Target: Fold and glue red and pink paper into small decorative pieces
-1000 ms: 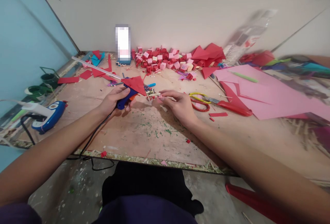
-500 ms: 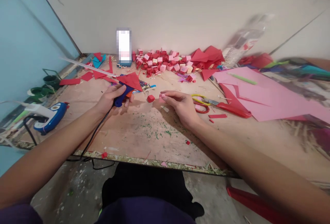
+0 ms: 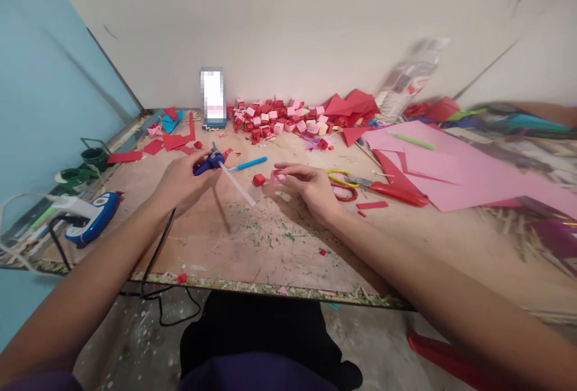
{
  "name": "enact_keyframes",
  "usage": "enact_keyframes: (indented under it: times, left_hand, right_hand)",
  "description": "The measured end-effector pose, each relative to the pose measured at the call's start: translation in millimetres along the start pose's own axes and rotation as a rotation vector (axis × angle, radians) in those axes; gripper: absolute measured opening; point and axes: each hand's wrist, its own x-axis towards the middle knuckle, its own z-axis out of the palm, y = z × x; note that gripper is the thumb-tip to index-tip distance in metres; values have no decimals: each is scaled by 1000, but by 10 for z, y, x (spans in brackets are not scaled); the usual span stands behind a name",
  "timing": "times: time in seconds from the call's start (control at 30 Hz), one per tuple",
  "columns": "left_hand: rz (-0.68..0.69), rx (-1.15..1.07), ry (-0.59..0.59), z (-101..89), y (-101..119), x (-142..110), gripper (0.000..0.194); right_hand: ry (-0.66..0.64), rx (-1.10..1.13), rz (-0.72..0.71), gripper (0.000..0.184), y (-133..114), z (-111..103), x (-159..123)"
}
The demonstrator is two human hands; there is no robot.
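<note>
My left hand [image 3: 180, 175] is wrapped round a blue glue gun [image 3: 210, 163], above the left part of the table. A translucent glue stick [image 3: 238, 185] juts out of it toward the lower right, and a black cord trails from below the hand. In my right hand [image 3: 309, 185] a small pink folded paper box [image 3: 278, 178] is pinched between thumb and fingers. Between the hands lies a small red paper cube [image 3: 258, 179]. Just behind it is a blue pen-like stick [image 3: 249, 164]. Right of my right hand rest scissors [image 3: 374, 188] with yellow and red handles.
Against the wall sits a heap of red and pink paper cubes [image 3: 279, 119], beside a phone [image 3: 213, 96]. A plastic bottle [image 3: 408, 81] leans at the right, behind pink paper sheets [image 3: 469, 181]. A blue-and-white power strip [image 3: 97, 217] lies left. Green scraps litter the tabletop.
My left hand has turned the glue gun, so its glue stick now points lower right instead of upper left. The pink box stays in my right hand. The camera view has shifted slightly.
</note>
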Motion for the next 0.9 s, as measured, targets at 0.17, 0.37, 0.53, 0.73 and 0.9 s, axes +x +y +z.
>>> enact_keyframes:
  times: [0.17, 0.37, 0.53, 0.73, 0.9]
  left_hand:
    - [-20, 51, 62, -85, -83, 38, 60]
    - [61, 117, 20, -180, -107, -105, 86]
    - [17, 240, -24, -249, -344, -230, 98]
    - [-38, 260, -29, -436, -474, -308, 83]
    - [28, 172, 182, -566, -205, -363, 27]
  right_hand:
    - [-2, -19, -28, 11, -28, -34, 7]
    - [-29, -70, -54, 12, -25, -44, 27]
    - [-40, -115, -75, 7, -41, -41, 35]
    - [-61, -174, -103, 8, -40, -47, 44]
    - [-62, -167, -67, 9, -19, -54, 57]
